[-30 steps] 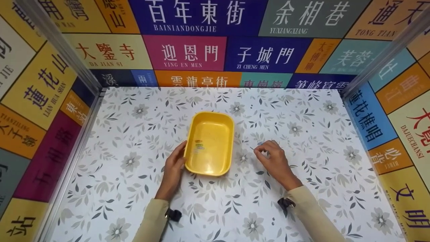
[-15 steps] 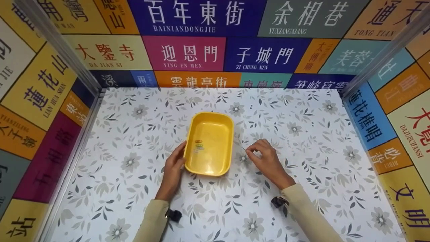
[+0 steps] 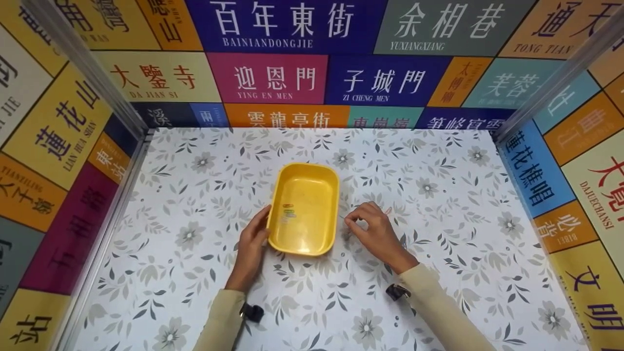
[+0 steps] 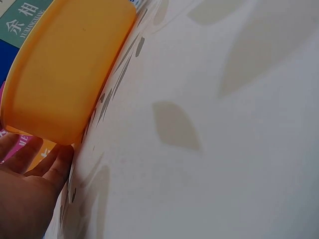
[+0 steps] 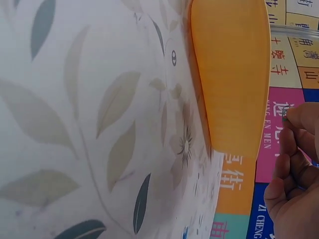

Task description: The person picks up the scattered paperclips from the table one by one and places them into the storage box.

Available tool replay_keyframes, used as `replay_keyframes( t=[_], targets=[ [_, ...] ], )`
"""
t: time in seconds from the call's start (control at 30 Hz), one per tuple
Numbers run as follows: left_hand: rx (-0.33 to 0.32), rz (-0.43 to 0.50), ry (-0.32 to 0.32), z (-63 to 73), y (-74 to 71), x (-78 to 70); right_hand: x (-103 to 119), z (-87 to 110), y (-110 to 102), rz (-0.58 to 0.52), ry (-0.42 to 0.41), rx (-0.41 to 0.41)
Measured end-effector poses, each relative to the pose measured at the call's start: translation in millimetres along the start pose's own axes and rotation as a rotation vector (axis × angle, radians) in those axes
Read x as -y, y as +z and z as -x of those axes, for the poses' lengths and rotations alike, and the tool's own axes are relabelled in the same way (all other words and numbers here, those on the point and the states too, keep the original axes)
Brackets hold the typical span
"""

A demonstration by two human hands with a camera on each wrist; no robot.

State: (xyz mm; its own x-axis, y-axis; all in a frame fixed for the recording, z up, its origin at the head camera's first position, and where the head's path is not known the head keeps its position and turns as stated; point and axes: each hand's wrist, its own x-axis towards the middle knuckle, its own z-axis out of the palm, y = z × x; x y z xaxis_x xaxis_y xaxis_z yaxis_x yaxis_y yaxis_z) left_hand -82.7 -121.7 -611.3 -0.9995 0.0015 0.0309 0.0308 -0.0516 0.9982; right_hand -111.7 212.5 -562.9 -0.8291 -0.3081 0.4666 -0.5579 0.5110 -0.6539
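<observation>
A yellow tray (image 3: 319, 209) lies on the table. Several small coloured paper clips (image 3: 289, 213) sit inside it toward the left. My left hand (image 3: 252, 235) rests along the tray's left side, its extended fingers touching the outer wall; the left wrist view shows these fingers (image 4: 61, 162) by the tray's end. To the tray's right, my right hand (image 3: 374, 231) is raised with thumb and forefinger together. They pinch a small paper clip (image 5: 284, 118), of which a green bit shows in the right wrist view; the fingers hide the rest.
A red paper clip (image 3: 388, 210) lies on the table just beyond my right hand. Something small and bluish (image 3: 403, 240) shows beside the right wrist. Flower-patterned paper (image 3: 195, 273) covers the table; panels with large lettering (image 3: 278, 78) stand at the back and both sides.
My right hand has moved left toward the tray, pinching the paper clip. The red clip on the table has come into sight behind it. Left hand and tray stay put.
</observation>
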Motion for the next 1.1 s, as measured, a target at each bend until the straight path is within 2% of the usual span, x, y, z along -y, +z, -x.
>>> replay_keyframes(
  t=[0.2, 0.43, 0.8, 1.1],
  targets=[
    [0.000, 0.035, -0.007, 0.4, 2.1, -2.7, 3.7, -4.6, 6.8, -0.020, 0.003, 0.017],
    [-0.007, 0.028, -0.027, 0.5, 1.7, -2.2, 6.1, -9.0, 14.5, -0.029, 0.005, 0.025],
    [0.005, 0.019, -0.021, -0.2, 0.8, 0.8, 11.5, -19.5, 26.0, -0.069, 0.018, 0.056],
    [0.009, 0.031, -0.004, 0.2, 0.6, -1.0, 13.6, -31.9, 36.9, -0.089, -0.039, 0.077]
  ],
)
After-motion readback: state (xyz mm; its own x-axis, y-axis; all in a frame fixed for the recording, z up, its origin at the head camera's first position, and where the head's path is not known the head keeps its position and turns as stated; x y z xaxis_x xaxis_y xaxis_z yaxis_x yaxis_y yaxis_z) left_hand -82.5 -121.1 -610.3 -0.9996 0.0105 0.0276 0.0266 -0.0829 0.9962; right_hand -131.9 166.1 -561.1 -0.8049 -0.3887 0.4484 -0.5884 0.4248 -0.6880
